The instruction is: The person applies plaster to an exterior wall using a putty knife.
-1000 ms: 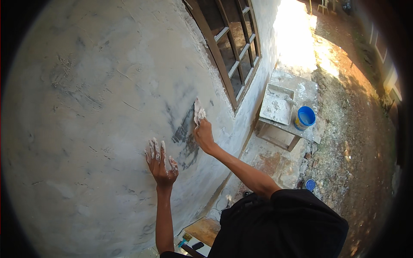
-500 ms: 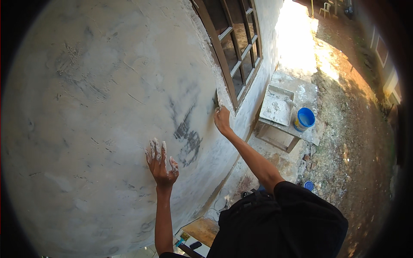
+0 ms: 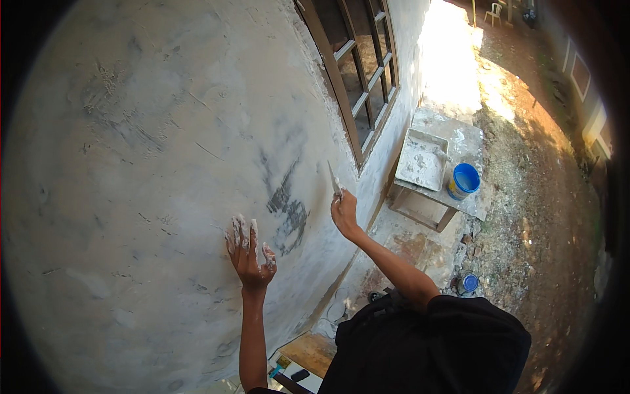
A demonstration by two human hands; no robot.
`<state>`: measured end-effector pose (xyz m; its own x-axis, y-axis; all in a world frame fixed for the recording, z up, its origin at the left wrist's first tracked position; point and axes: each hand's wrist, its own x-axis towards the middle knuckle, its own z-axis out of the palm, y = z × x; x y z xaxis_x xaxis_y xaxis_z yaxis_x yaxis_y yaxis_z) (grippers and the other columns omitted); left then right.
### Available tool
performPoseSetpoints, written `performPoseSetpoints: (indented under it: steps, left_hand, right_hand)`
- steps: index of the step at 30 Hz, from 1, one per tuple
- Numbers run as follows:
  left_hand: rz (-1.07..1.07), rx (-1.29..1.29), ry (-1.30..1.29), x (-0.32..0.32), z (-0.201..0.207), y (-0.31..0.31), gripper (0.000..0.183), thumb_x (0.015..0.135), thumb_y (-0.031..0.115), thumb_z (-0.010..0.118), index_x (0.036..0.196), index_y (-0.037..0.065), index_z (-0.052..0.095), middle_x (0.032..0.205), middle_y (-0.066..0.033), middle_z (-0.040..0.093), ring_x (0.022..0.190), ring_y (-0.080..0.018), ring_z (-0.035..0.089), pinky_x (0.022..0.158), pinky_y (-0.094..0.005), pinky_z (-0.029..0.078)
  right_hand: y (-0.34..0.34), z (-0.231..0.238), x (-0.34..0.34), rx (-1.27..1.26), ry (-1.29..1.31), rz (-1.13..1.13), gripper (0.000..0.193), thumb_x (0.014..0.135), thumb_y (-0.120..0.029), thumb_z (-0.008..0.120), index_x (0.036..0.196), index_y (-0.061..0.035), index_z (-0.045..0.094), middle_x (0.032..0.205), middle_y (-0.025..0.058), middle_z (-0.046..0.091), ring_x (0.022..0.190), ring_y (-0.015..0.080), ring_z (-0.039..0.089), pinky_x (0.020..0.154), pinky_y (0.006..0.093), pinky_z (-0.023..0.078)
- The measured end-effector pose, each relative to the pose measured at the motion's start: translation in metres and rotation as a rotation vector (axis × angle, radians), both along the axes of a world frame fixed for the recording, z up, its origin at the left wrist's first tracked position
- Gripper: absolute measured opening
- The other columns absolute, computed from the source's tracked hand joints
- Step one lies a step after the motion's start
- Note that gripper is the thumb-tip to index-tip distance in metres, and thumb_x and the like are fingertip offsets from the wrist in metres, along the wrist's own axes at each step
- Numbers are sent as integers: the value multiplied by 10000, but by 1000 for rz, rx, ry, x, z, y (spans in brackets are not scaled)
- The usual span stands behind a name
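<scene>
The wall (image 3: 164, 197) before me is smeared with pale plaster, with dark bare patches showing through. My left hand (image 3: 251, 256) is open against or just off it, fingers spread and caked in white paste. To the right, below the corner of the window (image 3: 359, 141), my right hand (image 3: 344, 213) grips a putty knife (image 3: 335, 180). Its thin blade appears nearly edge-on, pointing up along the wall. Whether the blade touches the wall cannot be made out.
On a low bench (image 3: 472, 141) at the right stand a white-crusted tray (image 3: 422, 161) and a blue bucket (image 3: 464, 180). A blue-topped container (image 3: 468, 283) sits on the ground (image 3: 525, 262). Farther off is a white chair (image 3: 493, 13). A dark phone-like object (image 3: 300, 375) lies at the bottom.
My right hand has come down from the window's lower corner, bringing the putty knife with it. My left hand has shifted slightly right and down, still spread.
</scene>
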<state>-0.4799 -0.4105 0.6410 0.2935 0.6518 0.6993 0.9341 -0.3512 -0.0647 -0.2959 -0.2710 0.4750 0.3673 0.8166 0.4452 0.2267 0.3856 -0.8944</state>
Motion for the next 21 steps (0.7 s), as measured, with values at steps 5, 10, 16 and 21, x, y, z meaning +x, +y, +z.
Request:
performPoseSetpoints:
  steps: [5, 10, 16, 21]
  left_hand:
    - [-45, 3, -29, 11, 4, 2, 507, 809, 95, 482, 1299, -34, 498, 1390, -243, 424, 1318, -372, 383, 1095, -536, 213]
    - [4, -5, 5, -4, -1, -1, 504, 810, 89, 475, 1297, -39, 497, 1385, -246, 428, 1317, -373, 384, 1093, -537, 217]
    - [-36, 16, 14, 0, 4, 6, 505, 805, 79, 478, 1295, -43, 497, 1384, -245, 429, 1319, -372, 382, 1093, -533, 220]
    - [-53, -3, 18, 5, 0, 11, 509, 804, 79, 479, 1298, -40, 496, 1388, -244, 424, 1320, -372, 380, 1093, -531, 222]
  right_hand:
    - [84, -5, 11, -9, -126, -97, 142, 804, -35, 514, 752, 89, 556, 671, 294, 561, 637, 455, 564, 579, 485, 417]
    - [-14, 9, -81, 105, -71, 79, 122, 652, 79, 442, 762, 100, 492, 762, 298, 514, 725, 479, 517, 663, 531, 404]
    - [4, 20, -6, -84, -9, 36, 246, 713, 107, 438, 922, 91, 566, 739, 264, 555, 656, 429, 544, 586, 454, 425]
    - [29, 13, -54, -41, -83, -21, 79, 716, 43, 482, 729, 115, 509, 743, 322, 530, 742, 479, 525, 674, 507, 424]
